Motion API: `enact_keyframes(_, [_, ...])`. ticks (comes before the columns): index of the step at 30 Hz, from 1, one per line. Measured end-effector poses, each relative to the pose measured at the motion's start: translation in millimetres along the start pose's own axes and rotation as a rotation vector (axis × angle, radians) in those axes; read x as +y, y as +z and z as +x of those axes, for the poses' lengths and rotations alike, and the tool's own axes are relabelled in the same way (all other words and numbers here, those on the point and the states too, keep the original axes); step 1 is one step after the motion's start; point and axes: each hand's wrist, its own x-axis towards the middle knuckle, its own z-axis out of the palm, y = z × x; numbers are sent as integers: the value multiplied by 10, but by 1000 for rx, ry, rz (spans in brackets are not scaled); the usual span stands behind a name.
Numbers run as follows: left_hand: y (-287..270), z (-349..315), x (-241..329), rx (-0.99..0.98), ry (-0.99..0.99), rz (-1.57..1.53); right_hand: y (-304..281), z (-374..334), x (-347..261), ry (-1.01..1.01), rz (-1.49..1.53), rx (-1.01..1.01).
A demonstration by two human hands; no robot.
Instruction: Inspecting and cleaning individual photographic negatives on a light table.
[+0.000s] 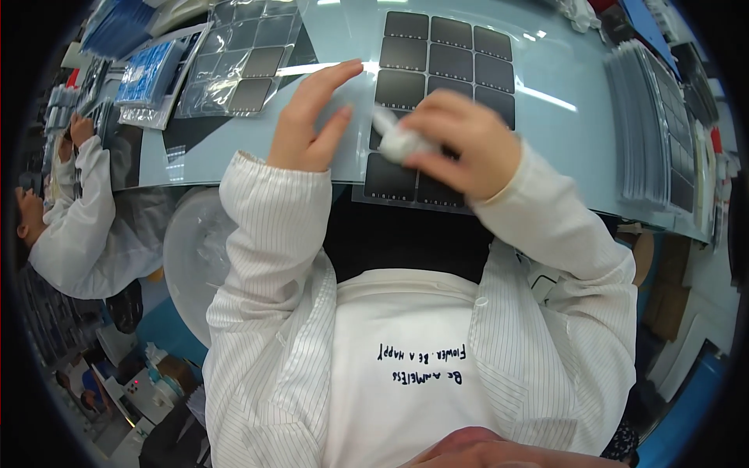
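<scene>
I see my left hand (308,117) spread flat on the clear sheet of dark square panels (445,58), fingers apart, likely pinning it to the pale worktop (569,101) while my right hand (460,140) clamps a white wad (398,140) (cloth, I think) against the near squares

Bright overhead light streaks glare across the glossy table (562,101); fisheye edges bend and darken.

- The person wore a white coat with thin dark stripes.
- The long sleeves closed snugly at the wrists of the left hand (306,125) and right hand (462,140).
- Underneath was a white shirt with small dark letters.
</scene>
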Motion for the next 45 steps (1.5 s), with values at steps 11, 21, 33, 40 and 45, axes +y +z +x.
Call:
enact_keyframes(11, [123,-65,-147,-102,50,290,-298,-131,788,253,-273,351])
enact_keyframes(21, [182,-28,-247,-64,102,309,-195,-352,508,267,154,367])
enact_keyframes(33, [105,0,-69,-91,-43,242,-236,-513,468,300,-141,353])
enact_keyframes(40, [25,-20,-244,-75,-9,157,236,-384,70,-630,-218,376])
enact_keyframes(45, [55,95,-233,-90,5,181,-168,-420,391,295,-388,472])
